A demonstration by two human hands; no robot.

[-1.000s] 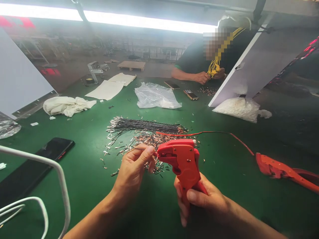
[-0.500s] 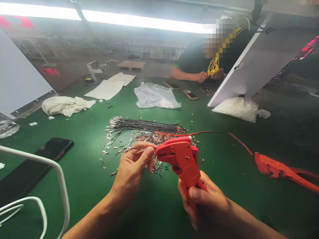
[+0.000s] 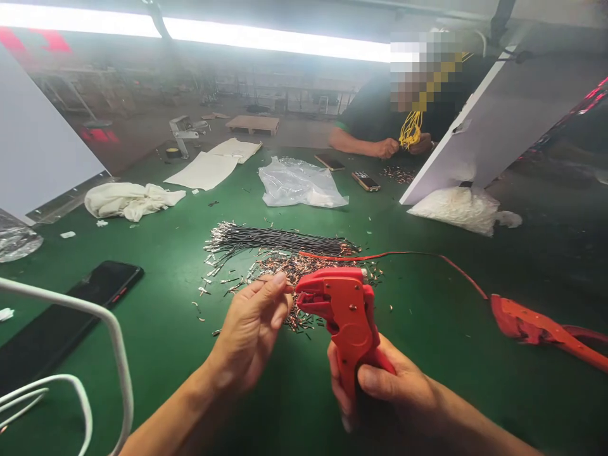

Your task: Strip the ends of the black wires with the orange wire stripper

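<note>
My right hand (image 3: 380, 383) grips the handles of a red wire stripper (image 3: 346, 310), held upright with its jaws pointing left. My left hand (image 3: 254, 329) pinches a thin short wire piece at the stripper's jaws, thumb and forefinger together. Just beyond my hands lies a heap of small copper and silver wire bits (image 3: 289, 278) on the green table (image 3: 166, 304). Behind the heap lies a bundle of thin black wires (image 3: 280, 239) with bare ends at the left.
A second red tool (image 3: 536, 329) with a red wire (image 3: 403, 254) lies at the right. A black phone (image 3: 102, 285) and white tubing (image 3: 95, 316) are at the left. Farther off lie a plastic bag (image 3: 299, 183), white cloth (image 3: 128, 199) and papers (image 3: 204, 170). Another person's hands (image 3: 387, 147) hold yellow wires across the table.
My left hand has shifted slightly, its fingers still pinched at the stripper's jaws. The stripper has tilted a little and my right hand has moved down on its handles.
</note>
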